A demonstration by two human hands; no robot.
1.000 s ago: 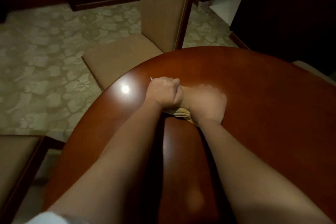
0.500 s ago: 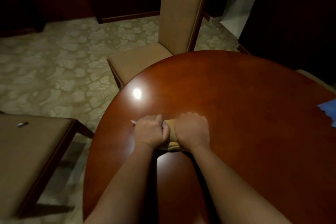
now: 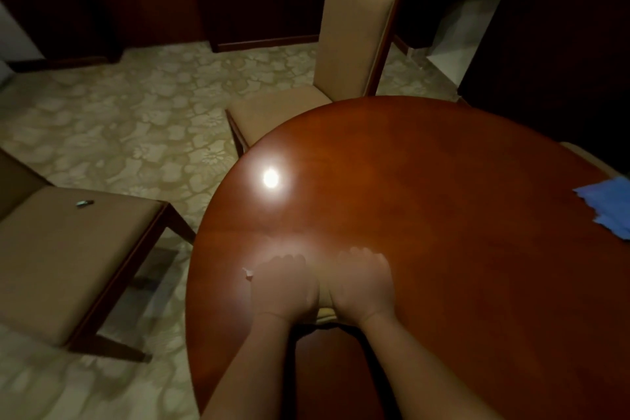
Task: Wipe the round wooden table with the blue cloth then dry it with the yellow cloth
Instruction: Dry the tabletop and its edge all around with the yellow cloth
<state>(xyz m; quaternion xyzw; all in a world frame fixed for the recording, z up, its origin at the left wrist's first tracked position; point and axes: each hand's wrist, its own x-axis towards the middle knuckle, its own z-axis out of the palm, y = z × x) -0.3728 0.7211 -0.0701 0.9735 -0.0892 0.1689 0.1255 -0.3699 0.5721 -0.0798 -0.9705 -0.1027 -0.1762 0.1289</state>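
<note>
Both hands (left (image 3: 284,286), right (image 3: 363,283)) pressing yellow cloth (image 3: 325,309), drawn nearer along the table (image 3: 443,198), fingers now flatter.

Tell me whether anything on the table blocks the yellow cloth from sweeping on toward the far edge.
Nothing visible does. Both hands, left hand and right hand, press on the yellow cloth, and the table ahead is bare wood. The blue cloth lies off at the right edge.

Round wooden table (image 3: 426,198): glossy reddish-brown top. Yellow cloth (image 3: 325,312): bunched, lying flat at 7 o'clock, mostly hidden. Blue cloth (image 3: 610,206): crumpled, at 3 o'clock edge.
</note>
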